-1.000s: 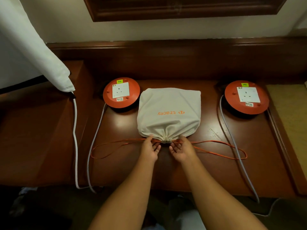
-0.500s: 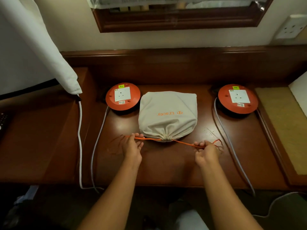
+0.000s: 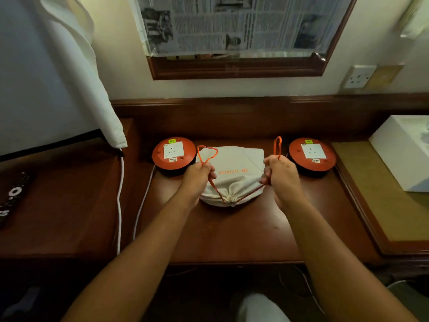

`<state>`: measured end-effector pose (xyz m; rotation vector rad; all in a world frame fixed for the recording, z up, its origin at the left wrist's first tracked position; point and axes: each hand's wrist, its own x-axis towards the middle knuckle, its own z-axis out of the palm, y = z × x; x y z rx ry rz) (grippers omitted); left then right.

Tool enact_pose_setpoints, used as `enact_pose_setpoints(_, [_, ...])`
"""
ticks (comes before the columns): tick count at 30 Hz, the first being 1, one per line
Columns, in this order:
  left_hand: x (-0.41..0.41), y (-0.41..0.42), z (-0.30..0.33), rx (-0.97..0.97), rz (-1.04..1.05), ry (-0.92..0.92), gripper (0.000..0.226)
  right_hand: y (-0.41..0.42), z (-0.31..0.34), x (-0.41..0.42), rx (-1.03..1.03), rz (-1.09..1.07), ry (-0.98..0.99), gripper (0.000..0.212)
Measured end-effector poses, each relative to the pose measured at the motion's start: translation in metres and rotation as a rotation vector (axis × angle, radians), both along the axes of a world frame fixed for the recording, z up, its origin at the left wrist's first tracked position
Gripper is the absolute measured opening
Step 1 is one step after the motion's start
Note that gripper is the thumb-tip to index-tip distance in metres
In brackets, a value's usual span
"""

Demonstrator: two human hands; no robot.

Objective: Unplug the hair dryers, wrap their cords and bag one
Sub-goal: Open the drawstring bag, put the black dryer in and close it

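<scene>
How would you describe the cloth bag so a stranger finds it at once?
On the desk below the mirror, two orange socket reels sit apart. The bag lies between them: cream, orange lettering, its neck cinched by an orange cord.

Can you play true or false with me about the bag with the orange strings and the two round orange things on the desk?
1. Both hands hold orange strings. True: the left hand and the right hand each grip a loop of the drawstring.
2. The cloth bag is wide open. False: its mouth is gathered shut.
3. The bag lies between two orange socket reels. True: the left reel and the right reel flank it.
4. A plug sits in the left reel's socket. False: no plug is in it.
5. The remote control lies on top of the bag. False: it lies far left.
</scene>
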<state>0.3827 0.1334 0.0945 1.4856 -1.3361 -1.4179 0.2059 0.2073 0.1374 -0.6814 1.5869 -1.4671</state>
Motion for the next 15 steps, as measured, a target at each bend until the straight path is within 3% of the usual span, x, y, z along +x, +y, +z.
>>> enact_pose_setpoints(5, [-0.020,-0.039,0.024,-0.011,-0.033,0.049,0.022,-0.054,0.023,-0.003,0.071,0.207,0.160,0.023])
enact_pose_setpoints(15, [-0.080,-0.155,0.007,0.168,-0.022,0.052,0.021,-0.210,-0.001,-0.040,0.273,0.359,0.218,0.014])
